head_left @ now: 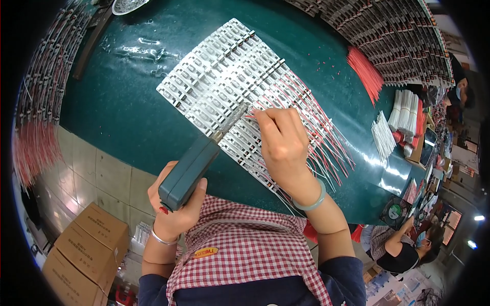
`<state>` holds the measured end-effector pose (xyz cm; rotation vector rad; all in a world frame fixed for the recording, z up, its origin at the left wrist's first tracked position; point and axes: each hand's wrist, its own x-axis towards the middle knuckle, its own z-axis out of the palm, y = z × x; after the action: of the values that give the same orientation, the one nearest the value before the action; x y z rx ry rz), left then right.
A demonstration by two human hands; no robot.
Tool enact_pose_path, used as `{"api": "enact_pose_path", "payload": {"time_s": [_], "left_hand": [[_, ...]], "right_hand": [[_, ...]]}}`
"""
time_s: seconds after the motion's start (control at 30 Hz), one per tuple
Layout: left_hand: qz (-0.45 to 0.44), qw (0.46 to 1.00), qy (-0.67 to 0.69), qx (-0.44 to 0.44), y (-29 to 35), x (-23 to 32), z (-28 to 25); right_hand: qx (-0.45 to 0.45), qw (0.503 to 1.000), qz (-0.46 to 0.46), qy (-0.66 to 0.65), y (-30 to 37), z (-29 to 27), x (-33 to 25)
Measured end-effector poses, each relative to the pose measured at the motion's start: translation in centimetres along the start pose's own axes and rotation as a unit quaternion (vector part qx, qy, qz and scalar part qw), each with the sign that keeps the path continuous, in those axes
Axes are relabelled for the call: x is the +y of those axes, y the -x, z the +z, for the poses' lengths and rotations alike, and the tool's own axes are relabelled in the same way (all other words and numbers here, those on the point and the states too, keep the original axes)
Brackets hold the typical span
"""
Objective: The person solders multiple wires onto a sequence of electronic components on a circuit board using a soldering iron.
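Observation:
My left hand [177, 219] is wrapped round a dark green soldering gun [189, 173], whose metal tip points up and right over a panel of small white parts [209, 69]. The tip ends close beside the fingertips of my right hand [284, 145]. There the right thumb and fingers are pinched together on a thin red wire [249, 117] at the panel's surface. Red and white wires [332, 148] fan out from the panel's right side, partly under my right hand. Rows of white parts without wires fill the panel's upper left.
The panel lies on a green-covered table [117, 107]. Red wires [365, 74] and bundles of white wires [403, 111] lie at the right. Stacked wired parts [393, 35] stand at the far right, more [51, 76] at the left. Cardboard boxes [92, 239] stand lower left; a person [400, 250] sits at right.

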<state>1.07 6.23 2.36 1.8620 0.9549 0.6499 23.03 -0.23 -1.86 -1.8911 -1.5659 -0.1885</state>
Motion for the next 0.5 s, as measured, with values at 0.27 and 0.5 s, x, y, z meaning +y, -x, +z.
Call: {"api": "enact_pose_path", "payload": {"time_s": [0.27,0.5], "left_hand": [[0.013,1.000,0.006,-0.011,-0.33,-0.02,0.06],[0.018,1.000,-0.001,-0.002,0.11,-0.38,-0.12]], "right_hand": [[-0.015,1.000,0.000,0.011,-0.22,-0.03,-0.14],[-0.026,0.999,-0.021,0.028,-0.11,0.00,-0.19]]}}
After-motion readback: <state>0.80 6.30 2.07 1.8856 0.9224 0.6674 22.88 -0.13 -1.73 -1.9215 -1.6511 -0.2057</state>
